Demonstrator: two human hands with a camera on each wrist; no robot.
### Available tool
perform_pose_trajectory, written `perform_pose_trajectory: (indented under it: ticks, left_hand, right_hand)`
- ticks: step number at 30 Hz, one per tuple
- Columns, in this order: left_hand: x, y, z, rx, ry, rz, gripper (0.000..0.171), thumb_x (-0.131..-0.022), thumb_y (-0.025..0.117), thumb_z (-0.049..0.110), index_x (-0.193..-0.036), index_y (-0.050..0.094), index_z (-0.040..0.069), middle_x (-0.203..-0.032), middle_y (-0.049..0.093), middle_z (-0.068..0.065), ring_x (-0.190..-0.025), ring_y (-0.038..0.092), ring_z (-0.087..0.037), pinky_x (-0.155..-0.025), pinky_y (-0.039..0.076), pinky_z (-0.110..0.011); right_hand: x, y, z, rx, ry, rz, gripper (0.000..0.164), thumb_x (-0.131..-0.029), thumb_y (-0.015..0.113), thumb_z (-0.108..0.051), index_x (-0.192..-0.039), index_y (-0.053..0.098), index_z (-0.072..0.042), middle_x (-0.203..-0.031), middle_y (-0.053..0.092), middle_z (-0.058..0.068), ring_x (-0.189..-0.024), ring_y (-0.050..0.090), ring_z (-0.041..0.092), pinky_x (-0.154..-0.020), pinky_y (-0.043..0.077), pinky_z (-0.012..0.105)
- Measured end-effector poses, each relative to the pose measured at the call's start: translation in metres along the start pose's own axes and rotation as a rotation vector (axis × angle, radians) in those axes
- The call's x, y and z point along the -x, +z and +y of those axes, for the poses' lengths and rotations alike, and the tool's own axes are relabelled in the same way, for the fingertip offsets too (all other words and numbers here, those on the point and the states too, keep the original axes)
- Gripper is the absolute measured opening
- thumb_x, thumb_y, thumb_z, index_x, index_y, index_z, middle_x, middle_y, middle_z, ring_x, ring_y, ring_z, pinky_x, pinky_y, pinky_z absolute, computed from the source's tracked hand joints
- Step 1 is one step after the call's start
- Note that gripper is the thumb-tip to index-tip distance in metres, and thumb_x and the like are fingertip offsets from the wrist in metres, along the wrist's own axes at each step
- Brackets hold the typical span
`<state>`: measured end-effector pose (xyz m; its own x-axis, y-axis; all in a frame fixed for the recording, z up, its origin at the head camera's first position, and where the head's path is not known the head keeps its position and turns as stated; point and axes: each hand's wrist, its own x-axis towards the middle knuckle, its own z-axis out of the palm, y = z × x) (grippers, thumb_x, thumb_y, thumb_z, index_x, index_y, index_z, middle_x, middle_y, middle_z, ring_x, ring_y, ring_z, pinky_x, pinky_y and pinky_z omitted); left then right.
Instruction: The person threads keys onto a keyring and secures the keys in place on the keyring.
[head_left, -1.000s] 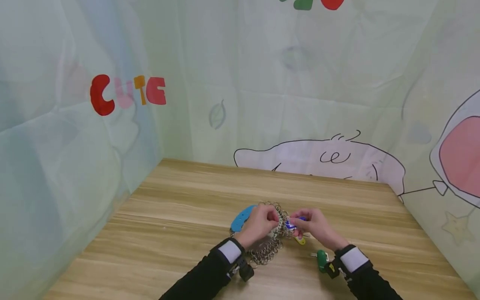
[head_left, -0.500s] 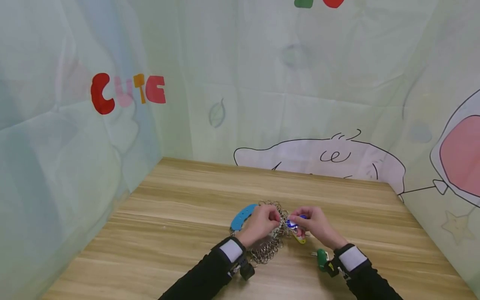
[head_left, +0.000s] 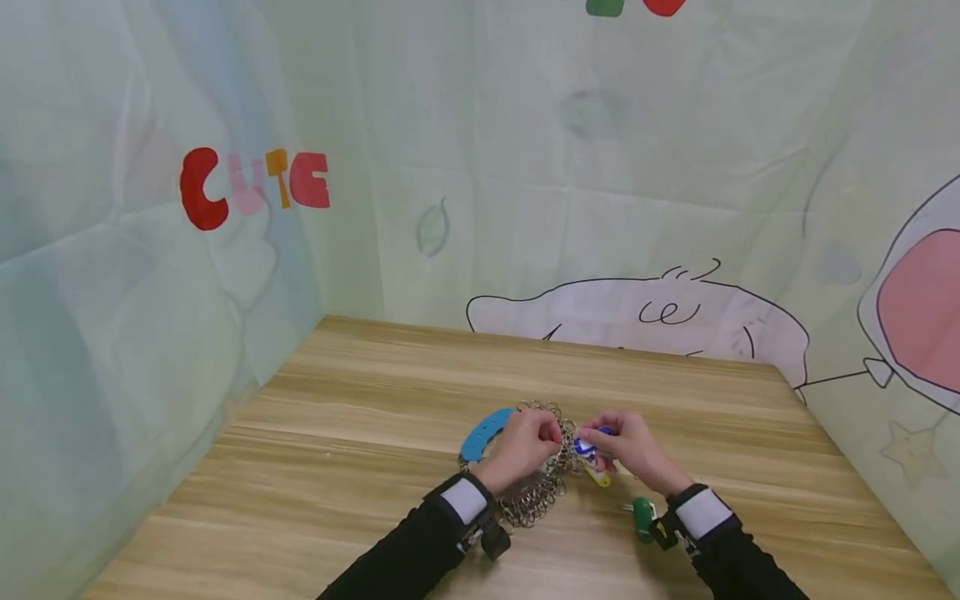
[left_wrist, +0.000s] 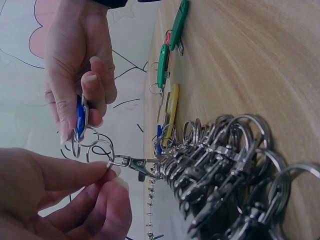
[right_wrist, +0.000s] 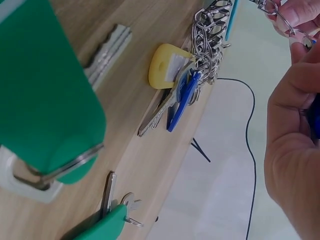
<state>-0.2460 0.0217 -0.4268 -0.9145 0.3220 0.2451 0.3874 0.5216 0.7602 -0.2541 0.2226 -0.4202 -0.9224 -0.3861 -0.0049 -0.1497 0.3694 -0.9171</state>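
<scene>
My left hand [head_left: 521, 450] pinches a small split ring [left_wrist: 111, 154] between thumb and fingertips. That ring joins a swivel clasp [left_wrist: 142, 166], one of several clasps and rings bunched in a metal cluster [left_wrist: 220, 160] on the table. A blue curved handle [head_left: 483, 435] arches from the cluster's left side. To the right, my right hand [head_left: 636, 446] pinches a blue key tag [left_wrist: 81, 117] by its body. The tag's own ring [left_wrist: 76, 145] meets the split ring at the left fingertips; whether they are linked I cannot tell. Both rings are raised off the table.
A yellow key tag [right_wrist: 162, 67] and another blue tag [right_wrist: 185, 100], with a key, lie against the cluster. Nearer my right wrist lie green key tags [right_wrist: 50, 90] with keys. Printed cloth walls [head_left: 600, 183] border the wooden table [head_left: 360, 400].
The right hand has shifted slightly, and the blue key tag in it has turned a little. The left hand and the metal cluster have stayed in place.
</scene>
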Motion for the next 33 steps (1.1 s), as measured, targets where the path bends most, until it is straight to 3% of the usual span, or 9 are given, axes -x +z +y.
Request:
perform_pose_trajectory:
  ticks: [19,28,30,33]
  left_hand:
    - [-0.001,0.001,0.002,-0.002,-0.016,-0.004,0.009,-0.081,0.069,0.0,-0.077,0.066,0.007,-0.068,0.06,0.001,-0.059,0.048,-0.005,-0.054,0.04,-0.018]
    - [-0.005,0.003,-0.001,-0.02,0.04,0.02,0.008,-0.08,0.07,0.001,-0.077,0.065,0.007,-0.07,0.064,-0.001,-0.061,0.049,-0.003,-0.056,0.041,-0.017]
    - [-0.006,0.004,-0.001,-0.038,0.034,0.003,0.008,-0.08,0.071,0.001,-0.077,0.065,0.008,-0.071,0.064,-0.001,-0.062,0.049,-0.004,-0.057,0.041,-0.018]
    - [-0.007,0.003,0.001,-0.095,0.007,-0.089,0.006,-0.081,0.071,0.004,-0.078,0.067,0.008,-0.073,0.064,0.001,-0.064,0.051,-0.004,-0.058,0.042,-0.018]
  right_hand:
    - [-0.003,-0.001,0.002,0.016,0.007,0.036,0.031,-0.093,0.062,-0.022,-0.1,0.062,0.008,-0.079,0.067,0.007,-0.05,0.056,0.008,-0.044,0.042,0.022]
    - [-0.009,-0.006,0.007,0.075,0.038,0.06,0.027,-0.092,0.064,-0.022,-0.096,0.063,0.005,-0.074,0.066,0.002,-0.053,0.057,0.011,-0.045,0.047,0.023]
    - [-0.011,-0.008,0.009,0.11,0.03,0.053,0.024,-0.092,0.064,-0.019,-0.094,0.063,0.005,-0.073,0.065,0.003,-0.053,0.056,0.012,-0.045,0.049,0.025]
    - [-0.013,-0.012,0.012,0.19,0.023,0.051,0.019,-0.092,0.064,-0.016,-0.089,0.062,0.002,-0.072,0.065,0.004,-0.05,0.053,0.012,-0.042,0.048,0.026]
